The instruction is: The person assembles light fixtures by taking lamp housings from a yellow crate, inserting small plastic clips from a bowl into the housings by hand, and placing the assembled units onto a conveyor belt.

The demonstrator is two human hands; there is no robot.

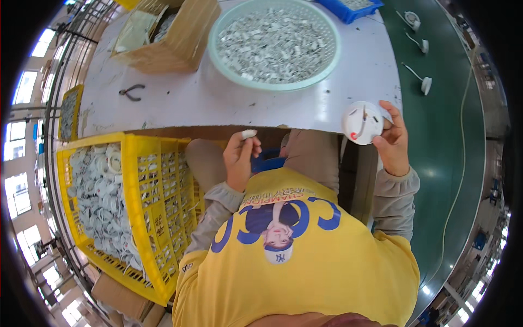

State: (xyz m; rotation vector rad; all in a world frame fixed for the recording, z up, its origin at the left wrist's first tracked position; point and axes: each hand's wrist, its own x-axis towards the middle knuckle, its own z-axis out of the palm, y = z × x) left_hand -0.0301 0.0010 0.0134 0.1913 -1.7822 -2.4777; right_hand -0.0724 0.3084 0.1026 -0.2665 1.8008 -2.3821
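My right hand grips a round white plastic part by its edge, over the table's right front edge. The part's face shows a dark slot, small dark marks and a red spot near its lower rim. In front of my body, just off the table's front edge, my left hand is closed. It pinches a small white piece at the fingertips; its exact kind is too small to tell. Beyond both hands stands a pale green basin heaped with small white and grey pieces.
A yellow crate full of white parts stands at my left. On the table lie pliers, a cardboard box and a blue tray. A green belt runs at right, carrying several round white parts with wires.
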